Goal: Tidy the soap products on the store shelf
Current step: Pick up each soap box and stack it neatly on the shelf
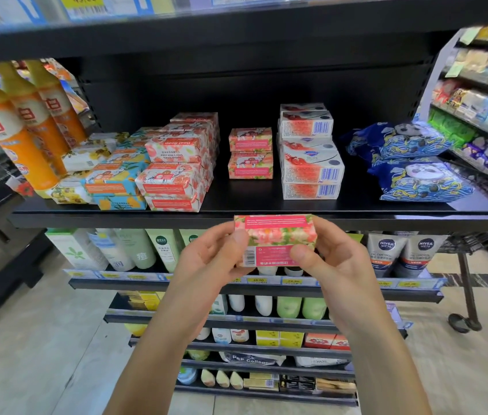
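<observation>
A pink floral soap box (pixel 275 235) is held in front of the black shelf's (pixel 236 218) front edge. My left hand (pixel 209 259) grips its left end and my right hand (pixel 332 259) grips its right end, thumbs on the near face. On the shelf behind, two matching pink boxes (pixel 250 152) sit stacked in the middle. Left of them stand stacks of coral goat-soap boxes (pixel 177 166), then teal boxes (pixel 117 181) and yellow-flowered boxes (pixel 87 157). To the right rises a stack of white and red soap boxes (pixel 310 157).
Orange bottles (pixel 24 127) stand at the shelf's left end. Blue panda packets (pixel 413 163) lie at its right end. Lower shelves hold tubes and bottles (pixel 135 250). A side rack (pixel 482 109) and a wheeled stand (pixel 464 322) are on the right.
</observation>
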The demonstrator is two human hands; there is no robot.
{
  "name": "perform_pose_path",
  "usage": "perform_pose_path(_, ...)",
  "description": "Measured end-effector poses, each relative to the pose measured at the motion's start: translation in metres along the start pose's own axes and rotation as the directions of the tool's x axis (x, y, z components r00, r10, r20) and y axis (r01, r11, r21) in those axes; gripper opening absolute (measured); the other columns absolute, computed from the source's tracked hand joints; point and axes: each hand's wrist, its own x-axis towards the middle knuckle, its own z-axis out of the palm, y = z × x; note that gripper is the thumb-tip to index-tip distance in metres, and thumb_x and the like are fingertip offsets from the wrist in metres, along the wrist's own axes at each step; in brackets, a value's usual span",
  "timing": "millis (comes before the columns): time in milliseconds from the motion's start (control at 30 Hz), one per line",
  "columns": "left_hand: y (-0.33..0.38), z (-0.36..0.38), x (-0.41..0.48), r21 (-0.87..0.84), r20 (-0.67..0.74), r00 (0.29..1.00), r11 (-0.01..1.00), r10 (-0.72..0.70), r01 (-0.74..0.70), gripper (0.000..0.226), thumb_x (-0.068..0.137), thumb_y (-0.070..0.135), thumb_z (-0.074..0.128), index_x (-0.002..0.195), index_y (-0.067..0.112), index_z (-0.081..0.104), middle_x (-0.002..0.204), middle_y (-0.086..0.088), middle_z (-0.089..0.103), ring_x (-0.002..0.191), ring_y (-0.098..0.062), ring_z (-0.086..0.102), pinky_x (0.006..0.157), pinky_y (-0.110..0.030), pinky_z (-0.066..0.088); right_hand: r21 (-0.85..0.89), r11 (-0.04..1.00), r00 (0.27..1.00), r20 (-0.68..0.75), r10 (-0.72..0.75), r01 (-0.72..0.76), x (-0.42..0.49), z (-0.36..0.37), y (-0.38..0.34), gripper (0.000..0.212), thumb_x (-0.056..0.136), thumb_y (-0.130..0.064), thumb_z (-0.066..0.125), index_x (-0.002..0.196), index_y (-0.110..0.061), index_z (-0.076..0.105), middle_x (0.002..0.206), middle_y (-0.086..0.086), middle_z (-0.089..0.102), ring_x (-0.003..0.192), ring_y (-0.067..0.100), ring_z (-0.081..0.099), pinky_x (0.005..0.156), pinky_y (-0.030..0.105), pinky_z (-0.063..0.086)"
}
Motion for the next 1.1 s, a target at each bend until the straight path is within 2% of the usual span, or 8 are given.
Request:
perform_pose_path(67,0.0014,0.0017,-0.0003,-0.041,0.004,1.0,0.999,-0.028,0.028,0.078,0.081,0.07,0.07,0.125,0.006,0.068,0.115,-0.013,0.074,0.112,-0.024,0.071,0.094,-0.046,0.059,-0.007,0.999,0.999,0.022,-0.046,0.046,-0.0004,-0.0014,-0.0002,0.043,0.083,-0.016,0.073,0.125,-0.016,0.067,0.119,0.001,0.074,0.118,0.018,0.065,0.095,0.027,0.054)
perform_pose_path(167,0.0027,0.0017,-0.0012,-0.128,-0.003,0.998,0.989,-0.069,0.068,0.073,0.074,0.063,0.065,0.114,0.003,0.073,0.116,-0.027,0.07,0.104,-0.033,0.073,0.084,-0.043,0.062,-0.008,0.997,0.995,0.054,-0.08,0.081,-0.0008,-0.0018,-0.0006,0.042,0.084,-0.014,0.072,0.126,-0.016,0.066,0.12,0.001,0.074,0.12,0.017,0.065,0.097,0.028,0.054)
perform_pose_path(367,0.0012,0.0006,-0.0001,-0.164,0.013,0.999,0.986,-0.043,0.045,0.047,0.079,0.05,0.075,0.103,0.011,0.081,0.111,-0.021,0.075,0.104,-0.031,0.072,0.088,-0.037,0.061,-0.008,1.0,0.995,0.096,-0.025,0.026,-0.0011,-0.0021,0.0006,0.051,0.083,-0.014,0.077,0.132,-0.019,0.063,0.128,-0.002,0.071,0.124,0.013,0.063,0.097,0.026,0.054)
perform_pose_path(500,-0.0011,0.0034,0.0001,-0.165,-0.002,1.0,0.986,-0.002,0.001,0.039,0.078,0.044,0.067,0.099,0.014,0.082,0.109,-0.015,0.077,0.104,-0.026,0.073,0.096,-0.043,0.057,-0.048,0.996,0.991,0.106,0.079,-0.074,-0.0018,-0.0043,0.0013,0.063,0.081,-0.048,0.078,0.138,-0.032,0.058,0.133,-0.01,0.067,0.127,0.009,0.06,0.102,0.034,0.053)
perform_pose_path(667,-0.0023,0.0062,-0.0006,-0.145,-0.008,1.0,0.989,0.018,-0.019,0.041,0.085,0.037,0.063,0.11,0.007,0.076,0.11,-0.012,0.077,0.105,-0.025,0.073,0.1,-0.044,0.055,-0.061,0.981,0.983,0.014,0.184,-0.183,-0.0003,-0.0022,0.0025,0.071,0.071,-0.075,0.071,0.122,-0.025,0.07,0.107,-0.001,0.076,0.099,0.018,0.072,0.102,0.05,0.053)
perform_pose_path(767,-0.0023,0.006,-0.0001,-0.127,0.003,1.0,0.992,0.022,-0.021,0.041,0.094,0.037,0.069,0.118,0.004,0.072,0.112,-0.011,0.077,0.108,-0.024,0.072,0.101,-0.043,0.055,-0.039,0.978,0.979,-0.013,0.203,-0.204,0.0002,-0.0026,0.0036,0.061,0.072,-0.071,0.073,0.112,-0.024,0.075,0.099,0.005,0.076,0.089,0.021,0.072,0.108,0.055,0.047)
perform_pose_path(900,-0.0053,0.0046,0.0022,-0.131,0.02,1.0,0.991,0.018,-0.015,0.051,0.087,0.036,0.065,0.126,0.004,0.067,0.117,-0.012,0.075,0.113,-0.024,0.07,0.101,-0.039,0.055,-0.023,0.977,0.977,0.006,0.213,-0.213,-0.0004,-0.0025,0.004,0.056,0.078,-0.064,0.073,0.117,-0.024,0.074,0.112,0.004,0.076,0.103,0.024,0.072,0.111,0.056,0.044)
perform_pose_path(1100,-0.0027,0.0042,0.0029,-0.183,0.053,0.998,0.983,0.028,-0.017,0.052,0.089,0.033,0.071,0.136,0.014,0.06,0.122,-0.007,0.074,0.118,-0.02,0.068,0.098,-0.03,0.056,0.061,0.987,0.988,-0.02,0.152,-0.151,-0.0014,0.0029,0.0047,0.039,0.077,-0.049,0.081,0.111,-0.032,0.075,0.116,0.003,0.075,0.114,0.018,0.069,0.107,0.043,0.047)
